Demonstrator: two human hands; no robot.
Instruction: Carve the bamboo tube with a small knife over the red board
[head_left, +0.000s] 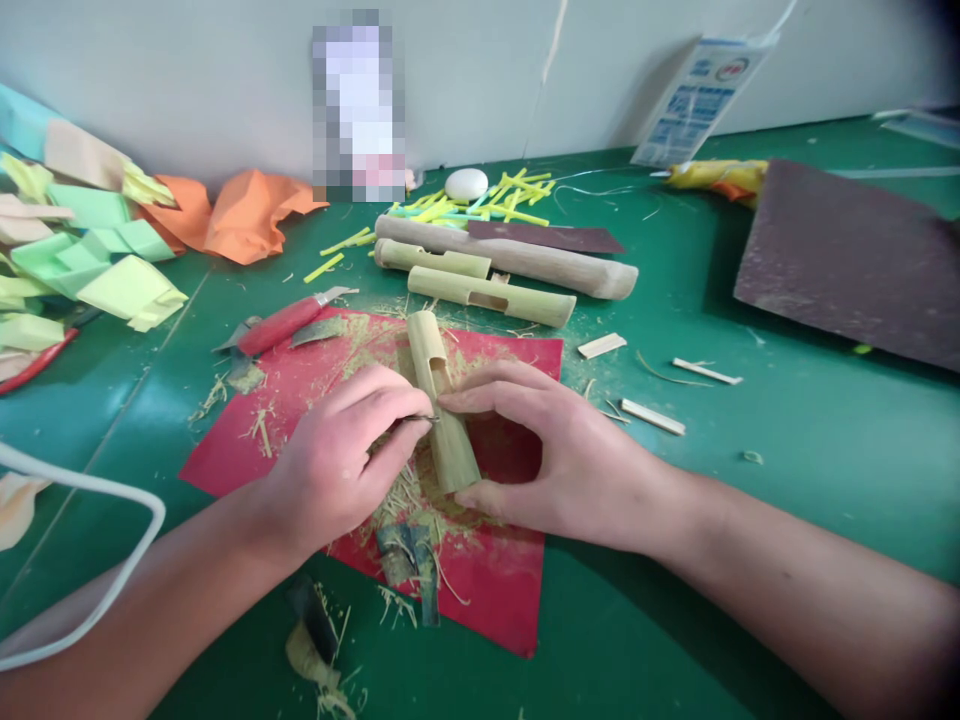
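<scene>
A short bamboo tube (454, 450) with a notch cut in its upper side lies at a slant over the red sheet (517, 590). My right hand (555, 450) grips it, with the thumb at its near end and fingers along its right side. My left hand (345, 450) is closed in a pinch on a thin dark strip (420, 418), its edge against the tube's left side; its kind is unclear. Bamboo shavings and dust lie around the tube. A red-handled carving knife (285, 322) rests at the sheet's far left edge. Dark worn scraps (409, 555) lie near the sheet's front.
Behind the sheet are two notched bamboo pieces (517, 300) and a longer bamboo stick (525, 258). Yellow strips and a white egg-shaped object (466, 184) lie farther back. Brown sandpaper (847, 260) is at right, crumpled colored paper (97, 230) at left. A white cable (127, 580) crosses lower left.
</scene>
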